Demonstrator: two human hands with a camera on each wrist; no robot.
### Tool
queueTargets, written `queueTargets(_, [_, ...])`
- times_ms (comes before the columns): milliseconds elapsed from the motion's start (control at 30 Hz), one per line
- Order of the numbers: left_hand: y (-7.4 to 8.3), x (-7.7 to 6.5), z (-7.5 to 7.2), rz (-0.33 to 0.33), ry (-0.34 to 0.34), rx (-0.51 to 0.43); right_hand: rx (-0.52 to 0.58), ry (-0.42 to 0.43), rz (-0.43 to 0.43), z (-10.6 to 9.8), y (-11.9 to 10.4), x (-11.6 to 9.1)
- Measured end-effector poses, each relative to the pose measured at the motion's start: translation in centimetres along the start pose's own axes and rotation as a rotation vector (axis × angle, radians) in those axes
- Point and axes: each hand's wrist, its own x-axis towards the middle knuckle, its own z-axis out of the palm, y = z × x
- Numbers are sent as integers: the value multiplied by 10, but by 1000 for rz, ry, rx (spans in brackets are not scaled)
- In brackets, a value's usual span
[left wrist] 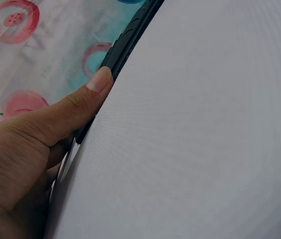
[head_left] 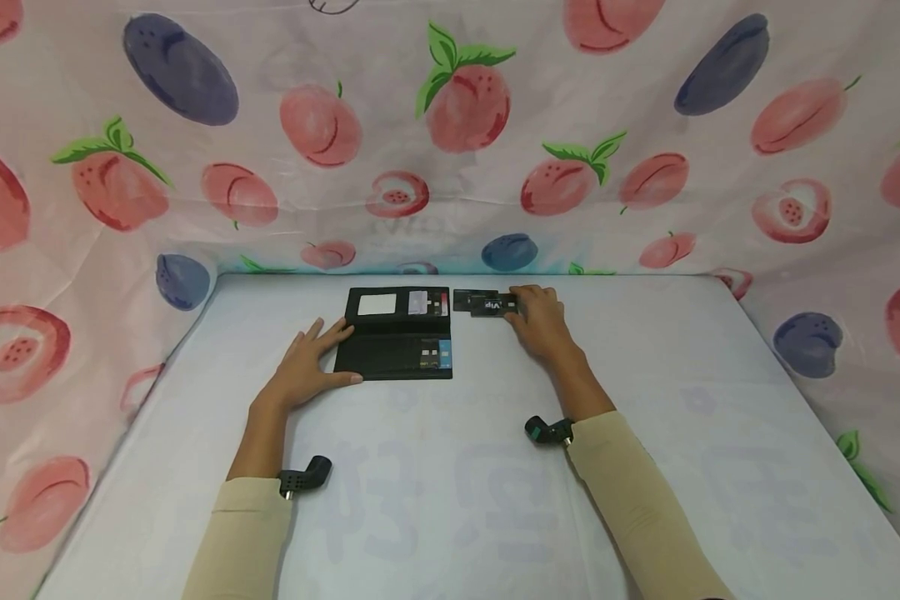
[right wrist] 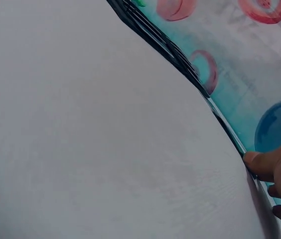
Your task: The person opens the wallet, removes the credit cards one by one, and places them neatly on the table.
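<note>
A black bifold card wallet lies unfolded on the table in the head view, with several cards in its slots along the right side. My left hand rests at its left edge, fingers spread, thumb on the near left corner. In the left wrist view that thumb presses on the wallet's edge. Right of the wallet lie black cards, partly overlapping; one black card bears the letters "VIP". Its right end is between the thumb and fingers of my right hand, which grips it flat at the tabletop.
A white cloth with faint printed marks covers the table. Behind and at both sides hangs a fruit-patterned curtain. A small black camera is strapped to each wrist, below beige sleeves.
</note>
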Motion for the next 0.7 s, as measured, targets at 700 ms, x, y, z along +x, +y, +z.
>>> queueTargets(700, [-2,1,1,6,-1,-2,6,17,53,-5,10,2])
